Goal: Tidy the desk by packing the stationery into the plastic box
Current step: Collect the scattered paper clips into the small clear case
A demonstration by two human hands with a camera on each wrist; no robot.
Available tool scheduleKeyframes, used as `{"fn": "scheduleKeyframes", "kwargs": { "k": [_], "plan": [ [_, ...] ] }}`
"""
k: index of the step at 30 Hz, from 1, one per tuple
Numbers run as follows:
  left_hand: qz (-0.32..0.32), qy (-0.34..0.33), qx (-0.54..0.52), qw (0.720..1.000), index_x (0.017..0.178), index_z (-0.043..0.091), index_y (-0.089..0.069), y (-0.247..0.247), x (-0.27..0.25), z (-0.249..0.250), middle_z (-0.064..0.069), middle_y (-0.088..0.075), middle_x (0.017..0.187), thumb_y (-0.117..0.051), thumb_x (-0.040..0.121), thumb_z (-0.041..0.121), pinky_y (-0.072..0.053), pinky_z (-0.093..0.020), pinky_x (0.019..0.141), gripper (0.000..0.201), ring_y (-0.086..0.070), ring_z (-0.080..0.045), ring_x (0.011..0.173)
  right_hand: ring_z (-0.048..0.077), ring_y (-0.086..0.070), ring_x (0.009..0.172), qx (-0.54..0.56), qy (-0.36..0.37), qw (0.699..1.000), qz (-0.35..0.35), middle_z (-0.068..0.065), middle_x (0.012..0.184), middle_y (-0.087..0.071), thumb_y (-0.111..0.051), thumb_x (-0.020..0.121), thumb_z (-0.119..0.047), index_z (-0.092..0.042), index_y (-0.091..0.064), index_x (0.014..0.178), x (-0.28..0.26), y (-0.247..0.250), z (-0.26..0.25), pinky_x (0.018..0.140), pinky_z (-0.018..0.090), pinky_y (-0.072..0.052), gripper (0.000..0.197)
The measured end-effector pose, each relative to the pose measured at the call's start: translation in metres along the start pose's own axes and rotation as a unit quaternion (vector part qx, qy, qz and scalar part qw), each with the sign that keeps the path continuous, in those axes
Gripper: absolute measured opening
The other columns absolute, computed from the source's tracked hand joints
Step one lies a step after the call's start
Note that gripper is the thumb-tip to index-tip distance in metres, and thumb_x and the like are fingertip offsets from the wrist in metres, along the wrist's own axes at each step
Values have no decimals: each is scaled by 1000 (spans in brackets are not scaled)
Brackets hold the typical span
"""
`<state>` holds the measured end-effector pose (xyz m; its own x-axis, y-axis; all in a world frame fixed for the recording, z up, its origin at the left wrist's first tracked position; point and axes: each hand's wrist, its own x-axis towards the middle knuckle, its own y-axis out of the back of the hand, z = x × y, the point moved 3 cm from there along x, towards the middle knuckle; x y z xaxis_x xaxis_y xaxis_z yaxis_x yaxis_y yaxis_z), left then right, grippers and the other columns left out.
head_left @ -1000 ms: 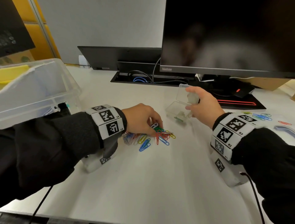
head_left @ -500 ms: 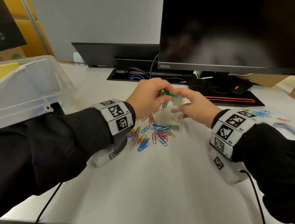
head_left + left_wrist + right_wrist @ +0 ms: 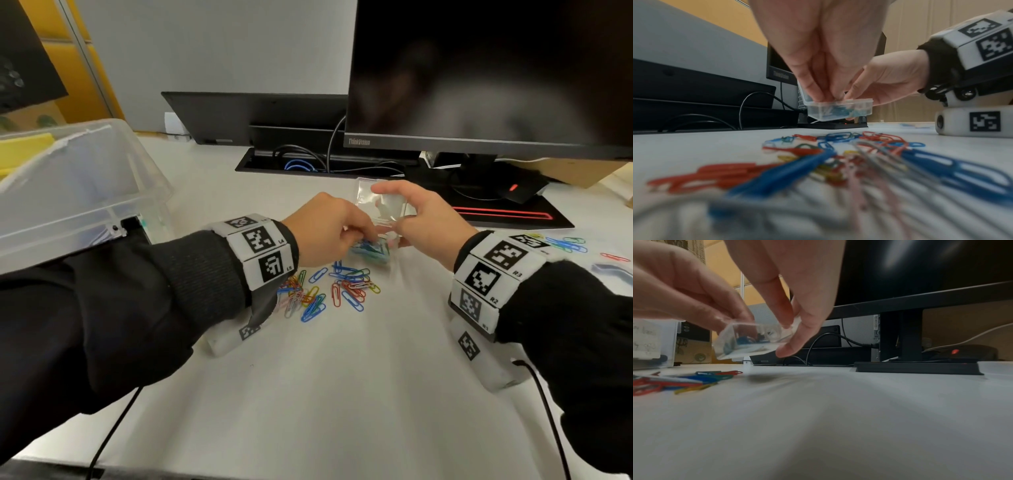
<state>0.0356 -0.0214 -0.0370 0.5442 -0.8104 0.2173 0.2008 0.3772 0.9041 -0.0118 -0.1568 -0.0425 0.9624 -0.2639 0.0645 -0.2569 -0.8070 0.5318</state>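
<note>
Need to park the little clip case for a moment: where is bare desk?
Bare desk lies between the wrists, nearer than the clip pile. Crowded: under the hands, around the small case, and the right edge by the scattered clips.

Left hand (image 3: pixel 327 230) reaches toward one o'clock, fingertips (image 3: pixel 819 95) bunched and pointing down. Right hand (image 3: pixel 423 219) at eleven o'clock, fingers curled in a pinch.

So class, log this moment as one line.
right hand: holds small clear plastic case, lifted | left hand: fingertips in case | loose coloured paperclips: on desk
</note>
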Motion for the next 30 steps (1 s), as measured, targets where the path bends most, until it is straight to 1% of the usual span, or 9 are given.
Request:
{"fn": "scheduleKeyframes", "kwargs": {
  "k": [3, 7, 8, 12, 14, 19, 24, 26, 30],
  "plan": [
    [-26, -18, -14, 999, 116, 26, -65, 1, -7, 7, -1, -65, 121, -40, 90, -1, -41, -22, 97, 45, -56, -14, 108, 18, -54, 102, -7, -2, 1000, 7, -4, 127, -44, -52, 84, 10, -27, -51, 126, 2, 1, 2, 76, 32, -57, 56],
    [64, 52, -5, 997, 117, 18, -62, 14, -17, -11, -2, -62, 122, -40, 93, 3, -34, -15, 91, 36, -54, -16, 114, 26, -57, 111, -2, -26, 997, 73, 3, 127, -48, -51, 84, 8, -27, -49, 127, 6, 7, 8, 89, 43, -53, 56],
    [40, 87, 14, 995, 121, 17, -59, 14, -20, -19, -3, -60, 125, -39, 95, 7, -33, -16, 91, 35, -53, -17, 116, 27, -56, 114, -2, -29, 996, 85, 3, 125, -48, -51, 84, 8, -26, -49, 128, 6, 8, 9, 92, 45, -51, 56],
    [-226, 153, 61, 960, 143, 23, -31, 0, -35, -29, 1, -36, 149, -30, 100, 33, -24, -26, 111, 44, -35, -19, 135, 27, -52, 118, -21, -34, 994, 99, 8, 132, -46, -50, 84, 8, -24, -46, 131, 5, 11, 10, 95, 46, -49, 57],
    [-246, 132, 32, 960, 141, 27, -36, -3, -39, -25, 5, -40, 147, -32, 99, 37, -26, -27, 112, 43, -38, -16, 133, 28, -52, 118, -22, -36, 994, 103, 9, 135, -45, -48, 85, 8, -23, -44, 133, 3, 11, 11, 95, 47, -49, 57],
    [-133, 87, -6, 987, 126, 27, -54, 3, -38, -18, 6, -55, 128, -55, 88, 39, -40, -20, 91, 40, -50, -6, 110, 30, -52, 119, -20, -39, 993, 114, 10, 138, -41, -42, 84, 10, -22, -43, 134, 3, 13, 13, 94, 48, -49, 60],
    [-234, 16, 17, 972, 132, 40, -41, -17, -32, -4, 11, -38, 138, -65, 75, 55, -29, -26, 109, 64, -36, -11, 127, 31, -52, 118, -22, -31, 993, 112, 12, 136, -41, -45, 82, 10, -22, -42, 133, 4, 11, 13, 93, 49, -49, 61],
    [-248, -25, 40, 968, 128, 39, -45, -24, -29, 4, 10, -41, 135, -65, 75, 54, -31, -30, 110, 59, -37, -14, 126, 31, -51, 119, -27, -31, 993, 114, 12, 136, -42, -49, 83, 9, -23, -41, 133, 4, 11, 13, 92, 48, -50, 60],
    [-186, -27, 44, 981, 109, 21, -64, -16, -31, -2, 1, -59, 115, -65, 83, 34, -43, -29, 97, 29, -56, -16, 105, 31, -49, 120, -43, -30, 993, 107, 12, 135, -43, -53, 84, 6, -23, -40, 134, 4, 11, 14, 96, 46, -48, 59]
  ]
}}
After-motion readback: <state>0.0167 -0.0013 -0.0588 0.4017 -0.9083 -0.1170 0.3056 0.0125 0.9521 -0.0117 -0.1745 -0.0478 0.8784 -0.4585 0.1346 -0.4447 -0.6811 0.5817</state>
